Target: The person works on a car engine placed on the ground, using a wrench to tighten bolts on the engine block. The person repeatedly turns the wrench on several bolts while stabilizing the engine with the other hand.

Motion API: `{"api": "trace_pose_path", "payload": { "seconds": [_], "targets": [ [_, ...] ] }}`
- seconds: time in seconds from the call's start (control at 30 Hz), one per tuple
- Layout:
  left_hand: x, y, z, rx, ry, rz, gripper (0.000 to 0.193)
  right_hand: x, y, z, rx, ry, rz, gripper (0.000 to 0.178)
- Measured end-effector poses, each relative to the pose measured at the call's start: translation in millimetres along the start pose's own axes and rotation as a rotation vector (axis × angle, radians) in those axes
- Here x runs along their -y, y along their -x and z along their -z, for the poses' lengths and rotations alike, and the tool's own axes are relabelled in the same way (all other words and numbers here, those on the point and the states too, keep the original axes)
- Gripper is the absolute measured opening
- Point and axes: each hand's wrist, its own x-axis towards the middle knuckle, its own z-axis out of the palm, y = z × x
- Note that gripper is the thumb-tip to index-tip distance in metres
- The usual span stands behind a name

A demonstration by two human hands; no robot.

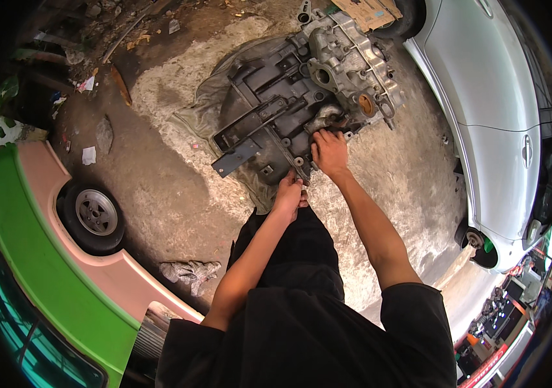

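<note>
A large, greasy cast-metal gearbox [269, 97] lies on a dirty cloth [208, 97] on the ground in front of me. Its near part is dark, while the lighter metal section [347, 58] at the far right has a flange and several openings. My left hand [290, 197] is closed at the nearest edge of the housing, thumb on top and fingers curled below. My right hand [331, 154] presses bent fingers onto the housing's right side, beside a curved metal part [328, 116]. Whatever its fingertips pinch is hidden. A flat metal bracket [237, 157] projects at the left.
To the left stands a green and pink vehicle [43, 258] with its wheel [97, 212]. A silver car [489, 97] flanks the right side. Cardboard [370, 11] lies at the far right, a crumpled rag [190, 275] near left. Litter and a stick [121, 85] are scattered farther off.
</note>
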Motion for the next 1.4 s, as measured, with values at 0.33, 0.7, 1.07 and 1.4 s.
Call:
{"api": "trace_pose_path", "payload": {
  "seconds": [0.33, 0.7, 1.07, 1.4],
  "targets": [
    [18.0, -6.3, -12.0, -0.145, 0.015, -0.044, 0.03, 1.0, -2.2, 4.1, 0.061, 0.004, 0.005, 0.024],
    [5.3, -26.8, -11.5, -0.136, -0.327, 0.05, 0.025, 1.4, -2.2, 0.8, -0.055, -0.031, 0.054, 0.024],
    [5.1, -31.0, -15.0, -0.237, -0.711, -0.07, 0.023, 0.3, -0.4, -2.2, 0.005, 0.031, 0.021, 0.026],
    [33.4, -44.9, -5.8, -0.32, -0.754, -0.281, 0.021, 1.8, 0.0, -0.5, 0.016, -0.018, 0.011, 0.026]
  ]
}}
